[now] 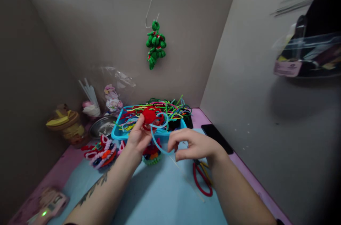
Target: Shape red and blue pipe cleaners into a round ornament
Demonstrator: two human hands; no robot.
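My left hand (139,136) is closed around a round red fuzzy piece (149,115), held up in front of the blue basket. A light blue pipe cleaner (154,140) loops off the red piece and curves down to the right. My right hand (193,143) has its fingers curled, with the blue pipe cleaner at its fingertips. Beyond them a pale thin strand (188,179) trails down, blurred. Red-handled scissors (202,182) lie under my right wrist. Behind my left wrist sits a colourful fuzzy animal-head figure (102,154); a second figure (151,155) is partly hidden.
A blue basket (117,133) holds many coloured pipe cleaners. A metal bowl (102,125) and a brown pot (70,125) stand left. A black phone (217,138) lies right. A green ornament (156,45) hangs on the back panel; a pink device (52,203) lies front left.
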